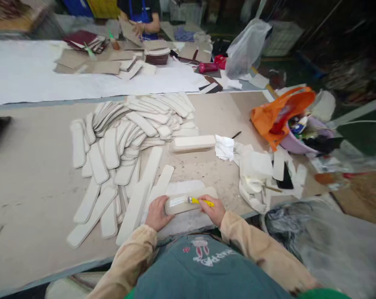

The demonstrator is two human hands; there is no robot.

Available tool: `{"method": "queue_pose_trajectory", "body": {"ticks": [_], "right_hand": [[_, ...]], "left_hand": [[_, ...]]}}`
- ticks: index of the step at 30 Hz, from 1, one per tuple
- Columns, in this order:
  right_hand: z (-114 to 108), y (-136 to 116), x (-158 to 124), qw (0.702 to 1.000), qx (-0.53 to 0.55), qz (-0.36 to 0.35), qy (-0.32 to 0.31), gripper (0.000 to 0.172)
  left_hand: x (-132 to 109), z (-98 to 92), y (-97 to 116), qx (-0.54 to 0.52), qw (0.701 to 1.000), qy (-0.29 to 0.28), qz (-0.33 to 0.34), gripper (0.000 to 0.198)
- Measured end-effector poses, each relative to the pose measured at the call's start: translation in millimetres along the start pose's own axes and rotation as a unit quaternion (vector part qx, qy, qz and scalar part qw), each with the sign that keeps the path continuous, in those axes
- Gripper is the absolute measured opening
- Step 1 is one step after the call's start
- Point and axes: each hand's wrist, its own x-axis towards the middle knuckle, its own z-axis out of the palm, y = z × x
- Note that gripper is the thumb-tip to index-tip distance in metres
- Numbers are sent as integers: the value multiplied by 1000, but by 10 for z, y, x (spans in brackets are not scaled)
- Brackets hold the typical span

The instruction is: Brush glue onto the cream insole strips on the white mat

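Note:
My right hand (213,211) grips a yellow-handled brush (196,201) whose pale bristles lie across a long cream strip (189,203) at the near table edge. My left hand (157,212) presses down on the left end of that strip, fingers curled over it. The strip rests on a white sheet (188,187). Just left of my hands lie several more long cream strips (134,207), fanned out on the table.
A big heap of cream strips (128,128) covers the table's middle, with a neat stack (194,143) to its right. White rags (253,170), an orange bag (278,112) and a lilac basin (296,143) sit at right. Another person (142,18) works at the far white table (25,74).

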Motion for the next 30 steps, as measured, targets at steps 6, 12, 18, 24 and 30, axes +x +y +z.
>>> {"method": "queue_pose_trajectory", "body": {"ticks": [6, 12, 18, 24, 30], "right_hand": [[-412, 196, -87, 996, -18, 45, 75, 30], [-748, 266, -183, 989, -37, 65, 124, 32], [-738, 211, -258, 990, -44, 34, 129, 30], [-158, 4, -210, 998, 53, -8, -15, 28], [273, -105, -59, 992, 17, -63, -111, 24]], "left_hand": [[23, -14, -5, 0, 1000, -12, 0, 72], [33, -39, 4, -1, 1000, -18, -2, 69], [39, -42, 26, 0, 1000, -22, -8, 69], [34, -67, 88, -1, 999, -24, -23, 69], [26, -50, 69, -5, 1000, -6, -2, 68]]}}
